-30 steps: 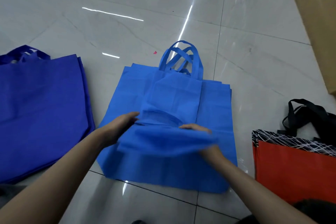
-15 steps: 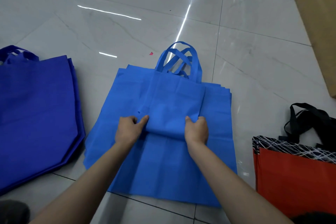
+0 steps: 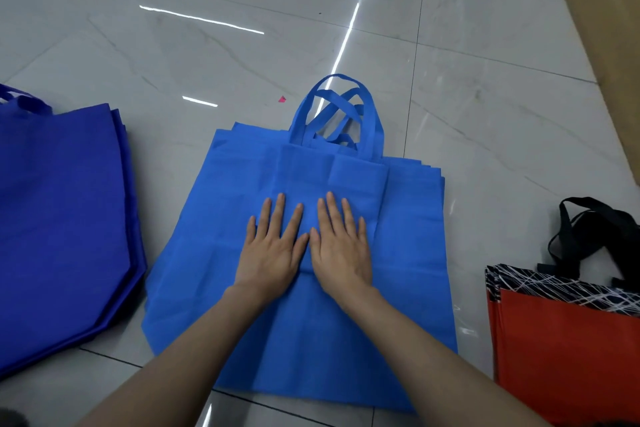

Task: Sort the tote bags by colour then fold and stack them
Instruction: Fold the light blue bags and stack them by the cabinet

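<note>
Three colour piles of tote bags lie well apart on a pale tiled floor [image 3: 450,45], listed largest first.

1. Dark-blue pile [image 3: 62,218], far left and partly out of view. The bags lie flat and unfolded, with layered edges showing along the right side.
2. Mid-blue pile [image 3: 408,270], centre. It is flat and unfolded, with its loop handles [image 3: 337,111] crossing at the far end. Stepped edges on the right show several bags, though the count cannot be read.
3. Red pile [image 3: 561,350], near right and cut off by the frame. It has a black-and-white scribble band along the top and black handles [image 3: 595,229] slumped beyond it.
4. Folded bag [image 3: 332,180], mid-blue. It is a neat narrow rectangle lying on top of the mid-blue pile, toward the handle end. The fabric is matte and soft, with a faint crease down the middle.
5. Left hand [image 3: 273,253] and right hand [image 3: 341,250], side by side. Both lie palm down with straight, spread fingers, pressing the near part of the folded bag flat and grasping nothing.
6. Pink scrap [image 3: 282,99] on the bare floor, beyond the centre pile.

Progress: sorting looks complete for what is visible. Folding appears barely begun, with one bag folded and being smoothed. The bags beneath it and both side piles are probably all left to fold and stack.
</note>
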Tool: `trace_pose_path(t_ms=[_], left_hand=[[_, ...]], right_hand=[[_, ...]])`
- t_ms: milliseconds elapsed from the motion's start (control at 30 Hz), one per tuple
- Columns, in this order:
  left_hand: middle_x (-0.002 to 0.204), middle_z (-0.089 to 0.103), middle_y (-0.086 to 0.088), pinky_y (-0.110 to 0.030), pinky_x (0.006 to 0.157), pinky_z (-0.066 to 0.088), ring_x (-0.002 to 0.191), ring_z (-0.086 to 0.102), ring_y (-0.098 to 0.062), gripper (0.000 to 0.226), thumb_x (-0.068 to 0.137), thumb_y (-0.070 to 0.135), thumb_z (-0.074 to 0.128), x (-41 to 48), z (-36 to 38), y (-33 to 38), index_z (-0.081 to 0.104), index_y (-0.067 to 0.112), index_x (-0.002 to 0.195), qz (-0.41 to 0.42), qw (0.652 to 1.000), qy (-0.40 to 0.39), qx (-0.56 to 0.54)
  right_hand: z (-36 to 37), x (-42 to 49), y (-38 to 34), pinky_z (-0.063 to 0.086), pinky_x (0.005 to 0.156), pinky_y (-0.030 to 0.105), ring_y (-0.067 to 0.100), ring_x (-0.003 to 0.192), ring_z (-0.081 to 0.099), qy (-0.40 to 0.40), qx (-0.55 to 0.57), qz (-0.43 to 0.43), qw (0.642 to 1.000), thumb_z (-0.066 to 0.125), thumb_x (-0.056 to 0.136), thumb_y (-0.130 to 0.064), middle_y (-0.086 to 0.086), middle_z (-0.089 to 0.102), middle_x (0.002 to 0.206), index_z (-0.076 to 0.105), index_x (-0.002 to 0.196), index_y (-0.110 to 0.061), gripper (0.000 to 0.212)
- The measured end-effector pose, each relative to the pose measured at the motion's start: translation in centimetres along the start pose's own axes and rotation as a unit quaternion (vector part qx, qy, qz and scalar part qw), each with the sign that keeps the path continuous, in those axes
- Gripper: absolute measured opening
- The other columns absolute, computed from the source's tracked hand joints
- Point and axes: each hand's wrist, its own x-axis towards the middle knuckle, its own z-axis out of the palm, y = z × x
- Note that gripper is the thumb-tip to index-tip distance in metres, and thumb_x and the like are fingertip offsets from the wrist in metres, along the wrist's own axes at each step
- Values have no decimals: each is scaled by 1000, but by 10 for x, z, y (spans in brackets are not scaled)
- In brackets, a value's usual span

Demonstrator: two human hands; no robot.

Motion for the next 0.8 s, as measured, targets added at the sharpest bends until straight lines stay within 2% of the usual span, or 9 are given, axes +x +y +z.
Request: trace_pose_path(t_ms=[67, 200, 267, 300, 400, 467, 533, 633, 800], left_hand=[[157, -7, -3, -42, 116, 3, 145, -9, -23, 75, 79, 66, -22, 0, 1, 0, -8, 30, 143, -11, 1000, -3, -2], [157, -9, -7, -47, 115, 6, 144, -9, -35, 73, 82, 67, -9, -1, 2, -4, -2, 33, 146, -35, 999, -13, -1], [156, -15, -12, -46, 115, 4, 143, -11, -36, 79, 80, 75, -8, -2, -4, -2, 1, 35, 148, -58, 998, -31, -15], [156, -15, -14, -42, 115, 3, 143, -9, -34, 74, 84, 74, 6, -3, -9, 1, 5, 38, 148, -80, 995, -37, -41], [152, 10, -22, -37, 113, 16, 139, 14, -34, 57, 90, 50, 50, 1, -27, 11, 38, 29, 142, -133, 979, -14, -153], [137, 37, -22, -32, 105, 29, 129, 33, -31, 37, 89, 36, 61, 5, -35, 10, 59, 17, 120, -176, 945, 29, -276], [117, 55, -12, -29, 96, 37, 116, 48, -25, 16, 89, 24, 62, 4, -38, 9, 61, 13, 100, -204, 894, 50, -395], [100, 59, 4, -29, 95, 41, 106, 54, -18, 5, 90, 10, 59, -6, -43, 20, 59, 10, 95, -204, 845, 45, -492], [103, 63, 11, -17, 82, 47, 92, 60, 0, 12, 90, 8, 60, -17, -51, 35, 63, 18, 96, -161, 803, 41, -572]], right_hand=[[6, -1, 7, 9, 116, 45, 19, 147, 4, -10, 3, 18, 1000, -1, 89, -45, -4, 3, 159, 13, 151, -20, 69], [6, -20, 25, 23, 112, 46, 25, 142, 25, 26, 21, 117, 993, 16, 93, -46, 5, 22, 156, 30, 147, -16, 64], [3, -31, 35, 19, 114, 43, 28, 144, 19, 21, 31, 141, 989, 14, 94, -46, 9, 13, 157, 22, 149, -14, 65], [0, -34, 39, 12, 116, 41, 27, 146, 9, 0, 36, 140, 989, 14, 97, -47, 10, 3, 158, 11, 151, -14, 63], [-15, -33, 45, -2, 117, 35, 22, 146, -10, -59, 83, 136, 985, 22, 102, -41, 8, -13, 158, -6, 151, -17, 61], [-24, -33, 46, -1, 117, 33, 19, 146, -8, -68, 141, 140, 978, 27, 102, -34, 4, -9, 159, -1, 152, -19, 59], [-29, -35, 47, 4, 117, 32, 19, 146, -3, -60, 218, 147, 963, 33, 102, -30, 0, -2, 160, 6, 152, -22, 58], [-34, -39, 44, 11, 114, 29, 19, 143, 11, -14, 346, 174, 922, 45, 99, -27, -3, 11, 158, 17, 150, -25, 59], [-48, -37, 54, 34, 101, 26, 20, 128, 43, 55, 522, 320, 789, 53, 95, -29, 2, 44, 137, 36, 140, -11, 51]])
